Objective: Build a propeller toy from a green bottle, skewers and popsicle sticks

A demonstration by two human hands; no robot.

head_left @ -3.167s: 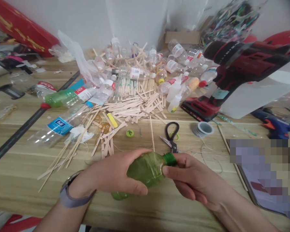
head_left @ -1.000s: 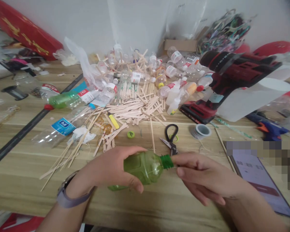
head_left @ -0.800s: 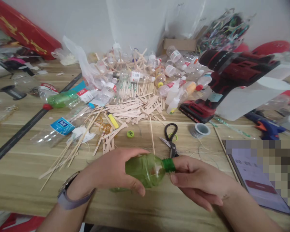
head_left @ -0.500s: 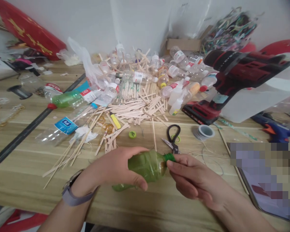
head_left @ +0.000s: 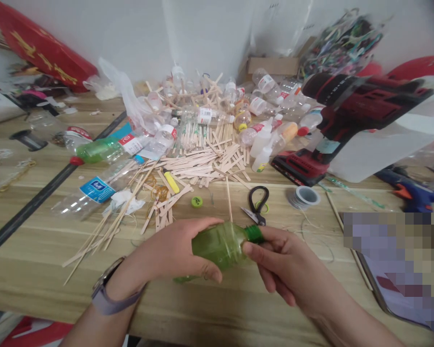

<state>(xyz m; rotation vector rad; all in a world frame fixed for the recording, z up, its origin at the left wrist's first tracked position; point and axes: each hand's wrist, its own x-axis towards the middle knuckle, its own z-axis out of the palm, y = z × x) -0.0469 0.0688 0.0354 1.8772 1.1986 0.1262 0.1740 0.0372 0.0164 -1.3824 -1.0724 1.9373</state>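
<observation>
A green plastic bottle (head_left: 220,246) lies tilted on its side between my hands, its green threaded neck pointing right. My left hand (head_left: 177,248) wraps round the body, with the thumb along the near side. My right hand (head_left: 278,255) grips the shoulder just below the neck, thumb in front and fingers partly hidden behind. A thin wooden stick (head_left: 229,197) rises from behind the bottle's upper side; I cannot tell whether it goes into the bottle. Black-handled scissors (head_left: 256,205) lie on the table just beyond the neck. A green bottle cap (head_left: 196,202) rests farther left.
A red and black cordless drill (head_left: 332,130) stands at the right, near a wire spool (head_left: 305,196) and a blue glue gun (head_left: 410,188). Flat wooden sticks (head_left: 202,164) and plastic bottles pile up at the back. A phone (head_left: 394,274) lies at the right edge.
My right thumb and fingers have shifted from the bottle's neck to its shoulder, leaving more of the neck showing. My left hand keeps its hold.
</observation>
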